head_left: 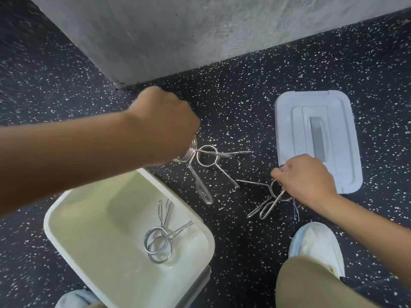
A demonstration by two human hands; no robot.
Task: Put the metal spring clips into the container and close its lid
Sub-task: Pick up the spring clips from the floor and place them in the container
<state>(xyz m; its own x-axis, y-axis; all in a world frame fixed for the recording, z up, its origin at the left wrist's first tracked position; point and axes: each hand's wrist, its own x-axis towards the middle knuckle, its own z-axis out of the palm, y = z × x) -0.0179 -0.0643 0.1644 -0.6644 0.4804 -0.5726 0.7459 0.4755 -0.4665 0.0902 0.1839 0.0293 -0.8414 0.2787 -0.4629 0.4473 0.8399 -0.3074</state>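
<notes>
An open white container (198, 221) stands on the floor at lower left, with two metal spring clips (158, 245) lying inside it. Its white lid (289, 121) with a grey handle lies flat on the floor at the right. My left hand (164, 123) is closed around the coil of a spring clip (200, 185) just beyond the container's far corner. Another clip (206, 159) rests on the floor right beside it. My right hand (307, 178) grips a bunch of clips (266, 205) near the lid's front edge.
The floor is black rubber with white specks. A grey concrete wall or pillar (178, 36) rises at the back. My right shoe (315, 245) and knee are at lower right, my other shoe (75, 298) at the bottom left.
</notes>
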